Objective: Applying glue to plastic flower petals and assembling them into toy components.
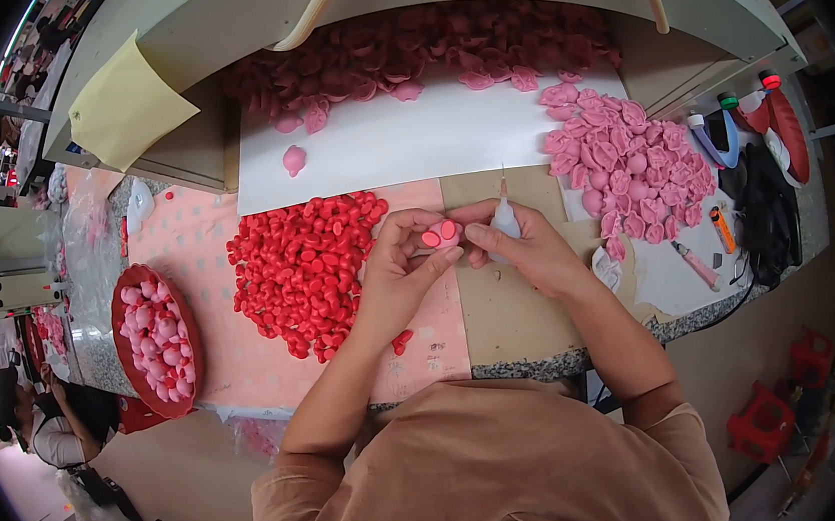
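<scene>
one pink piece (443,235), two red ovals on its face, gripped in my left fingers (406,225), close in front of my right. one white squeeze bottle (505,219), needle-tipped, held in my right fingers (482,209), needle pointing away from me; whether these tips also touch the pink piece i cannot tell. left of my left fingers, near: red heap (303,271) of small rounded parts; farther left, red bowl (198,354) holding pink-and-red pieces. right of my right fingers: pink heap (629,160); nearer me from it, orange cutter (723,229). beyond both hands: white sheet (376,144). beneath: brown board (504,322) on the table (528,368). risks, by my judgement: ovals shifting or smearing, cause a left pinch landing on them while loose; stray drops on the pink piece, cause my right grip tightening on the bottle; a pricked finger, cause the needle turning inward as the bottle rolls; red parts scattered, cause my left forearm sweeping sideways.
</scene>
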`<state>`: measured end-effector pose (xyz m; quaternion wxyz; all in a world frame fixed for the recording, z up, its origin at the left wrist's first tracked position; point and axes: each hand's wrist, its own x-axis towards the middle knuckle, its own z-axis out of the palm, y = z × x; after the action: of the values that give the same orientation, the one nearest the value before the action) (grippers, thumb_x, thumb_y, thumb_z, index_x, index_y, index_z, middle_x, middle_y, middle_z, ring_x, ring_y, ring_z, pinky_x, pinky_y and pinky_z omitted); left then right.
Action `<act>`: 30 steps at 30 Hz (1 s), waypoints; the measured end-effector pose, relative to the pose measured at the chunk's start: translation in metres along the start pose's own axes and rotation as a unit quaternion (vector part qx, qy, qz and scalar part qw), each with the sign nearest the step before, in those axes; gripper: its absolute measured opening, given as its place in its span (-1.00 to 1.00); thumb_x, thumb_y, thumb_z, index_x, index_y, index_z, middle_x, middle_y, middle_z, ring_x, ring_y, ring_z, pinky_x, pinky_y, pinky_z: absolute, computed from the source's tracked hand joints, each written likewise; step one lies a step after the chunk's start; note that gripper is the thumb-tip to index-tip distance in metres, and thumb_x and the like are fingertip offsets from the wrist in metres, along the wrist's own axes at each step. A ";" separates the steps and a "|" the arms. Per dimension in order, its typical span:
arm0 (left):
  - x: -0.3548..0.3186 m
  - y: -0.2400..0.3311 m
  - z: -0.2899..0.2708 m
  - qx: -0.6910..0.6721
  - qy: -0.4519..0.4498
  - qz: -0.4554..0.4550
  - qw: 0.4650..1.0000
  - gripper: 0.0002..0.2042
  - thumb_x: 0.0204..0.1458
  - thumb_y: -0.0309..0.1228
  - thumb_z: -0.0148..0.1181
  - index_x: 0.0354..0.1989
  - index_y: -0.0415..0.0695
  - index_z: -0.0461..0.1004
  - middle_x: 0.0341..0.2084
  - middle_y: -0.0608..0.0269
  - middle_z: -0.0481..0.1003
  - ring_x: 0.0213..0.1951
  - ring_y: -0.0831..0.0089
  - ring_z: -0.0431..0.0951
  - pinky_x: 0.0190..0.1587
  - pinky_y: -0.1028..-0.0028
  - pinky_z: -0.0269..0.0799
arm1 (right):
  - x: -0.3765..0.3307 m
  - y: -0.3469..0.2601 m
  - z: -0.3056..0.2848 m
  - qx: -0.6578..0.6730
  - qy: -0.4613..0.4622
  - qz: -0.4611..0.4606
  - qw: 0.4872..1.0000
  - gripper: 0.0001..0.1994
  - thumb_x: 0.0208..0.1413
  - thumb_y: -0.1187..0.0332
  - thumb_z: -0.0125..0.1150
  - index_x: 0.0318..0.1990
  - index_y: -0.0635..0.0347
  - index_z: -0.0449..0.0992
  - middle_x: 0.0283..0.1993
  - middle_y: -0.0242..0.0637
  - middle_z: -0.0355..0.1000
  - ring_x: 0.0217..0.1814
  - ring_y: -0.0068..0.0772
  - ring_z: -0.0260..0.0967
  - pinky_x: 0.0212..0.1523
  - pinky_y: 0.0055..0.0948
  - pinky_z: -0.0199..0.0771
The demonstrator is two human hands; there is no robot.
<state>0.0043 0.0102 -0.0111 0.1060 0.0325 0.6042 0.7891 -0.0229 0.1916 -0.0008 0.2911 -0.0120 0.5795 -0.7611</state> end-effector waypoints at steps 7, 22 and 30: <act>0.001 0.001 0.006 0.041 0.046 0.011 0.998 -0.62 -0.09 -0.64 0.23 -0.16 -0.16 0.18 -0.26 0.26 0.37 -0.18 0.57 0.43 -0.18 0.59 0.44 | 0.001 0.003 -0.002 -0.019 -0.023 -0.001 1.000 -0.68 0.13 0.39 0.12 0.01 0.36 0.36 -0.24 -0.34 0.43 -0.32 -0.65 0.36 -0.24 -0.63 0.43; -0.001 -0.004 0.005 0.078 0.055 0.023 0.995 -0.65 -0.07 -0.61 0.23 -0.09 -0.23 0.30 -0.24 0.28 0.36 -0.17 0.56 0.45 -0.16 0.56 0.46 | -0.001 0.003 0.000 -0.024 -0.017 -0.005 1.000 -0.68 0.15 0.35 0.10 0.01 0.35 0.37 -0.26 -0.35 0.43 -0.32 -0.66 0.35 -0.25 -0.63 0.43; -0.002 -0.004 0.008 0.119 0.084 0.025 0.989 -0.64 -0.17 -0.57 0.33 -0.17 -0.24 0.35 -0.26 0.29 0.36 -0.27 0.56 0.48 -0.26 0.58 0.49 | -0.001 0.000 -0.001 0.006 -0.056 0.023 0.998 -0.68 0.15 0.35 0.09 0.00 0.35 0.37 -0.29 -0.36 0.42 -0.32 -0.61 0.34 -0.26 -0.58 0.38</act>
<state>0.0085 0.0179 -0.0131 0.0305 -0.0059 0.6994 0.7140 -0.0226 0.1930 -0.0010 0.3406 -0.0400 0.5580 -0.7557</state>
